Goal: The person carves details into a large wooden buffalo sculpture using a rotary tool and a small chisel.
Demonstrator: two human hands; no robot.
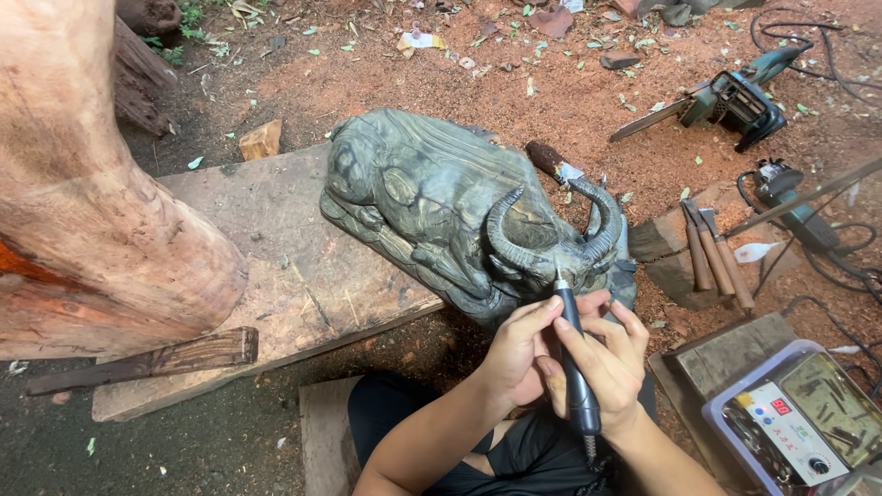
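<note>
A dark grey-green carved wooden buffalo (432, 197) with curved horns lies on a wide plank (276, 266). My right hand (608, 363) grips a slim black rotary carving tool (574, 354) like a pen. Its tip touches the buffalo's head between the horns. My left hand (516, 354) wraps against the tool and the right hand from the left, steadying them just below the carving's head.
A big reddish log (83, 184) stands at left with a dark wooden slat (147, 360) at its foot. A chainsaw (726, 101), an angle grinder (790, 197), several wooden-handled chisels (712, 253) on a block, and a control box (795, 418) lie at right on red dirt.
</note>
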